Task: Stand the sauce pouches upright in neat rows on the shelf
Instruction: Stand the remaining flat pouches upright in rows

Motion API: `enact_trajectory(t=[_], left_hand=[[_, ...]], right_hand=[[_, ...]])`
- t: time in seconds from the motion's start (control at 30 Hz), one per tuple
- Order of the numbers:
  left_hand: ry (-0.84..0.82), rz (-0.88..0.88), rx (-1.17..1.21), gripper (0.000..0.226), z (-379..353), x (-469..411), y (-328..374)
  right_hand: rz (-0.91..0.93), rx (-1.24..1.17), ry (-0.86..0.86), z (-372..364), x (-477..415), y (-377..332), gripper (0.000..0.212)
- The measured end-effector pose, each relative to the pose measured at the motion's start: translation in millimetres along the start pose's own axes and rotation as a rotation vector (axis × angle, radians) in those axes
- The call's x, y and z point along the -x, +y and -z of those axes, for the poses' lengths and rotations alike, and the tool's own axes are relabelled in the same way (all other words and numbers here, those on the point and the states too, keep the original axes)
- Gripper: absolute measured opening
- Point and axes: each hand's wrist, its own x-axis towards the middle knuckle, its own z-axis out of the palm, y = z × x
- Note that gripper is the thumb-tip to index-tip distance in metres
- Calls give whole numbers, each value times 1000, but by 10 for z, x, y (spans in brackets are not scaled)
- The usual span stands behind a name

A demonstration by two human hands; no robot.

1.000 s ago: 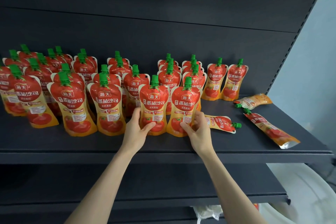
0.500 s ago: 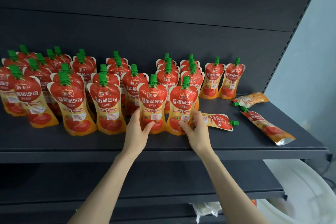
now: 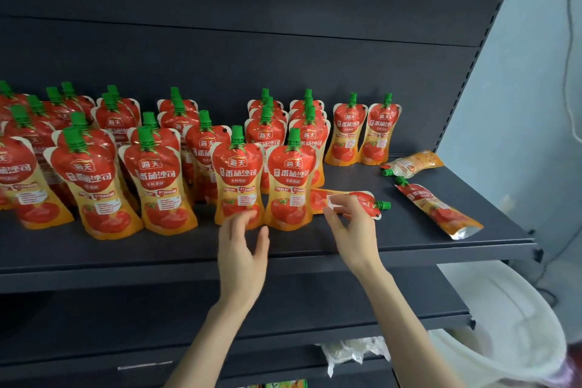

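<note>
Head view: red-and-yellow sauce pouches [image 3: 148,179] with green caps stood upright in rows on the dark shelf [image 3: 409,239]. The left hand [image 3: 242,249] was released, with fingers loosely spread just before the base of a front-row pouch [image 3: 237,179] and holding nothing. The right hand [image 3: 354,230] was likewise relaxed, its fingers arched over a flat pouch [image 3: 371,205] lying beside the row; contact could not be told. Near the shelf's right end lay a pale-backed pouch [image 3: 412,162] and a face-up pouch [image 3: 437,211] — both flat.
</note>
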Motion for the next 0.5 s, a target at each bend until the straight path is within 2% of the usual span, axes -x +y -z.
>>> enact_trajectory(t=[0.2, 0.33, 0.4, 0.5], left_hand=[[-166, -57, 71, 18, -702, 185, 417], [-256, -93, 18, 20, -1228, 79, 654], [-270, -128, -93, 25, -1491, -7, 739], [-296, -117, -391, 37, -1814, -112, 791]], right_hand=[[-47, 84, 54, 605, -123, 275, 8], [-51, 171, 69, 1081, -361, 509, 14], [-64, 241, 19, 1332, -520, 657, 19], [-100, 362, -79, 1627, -750, 860, 29]])
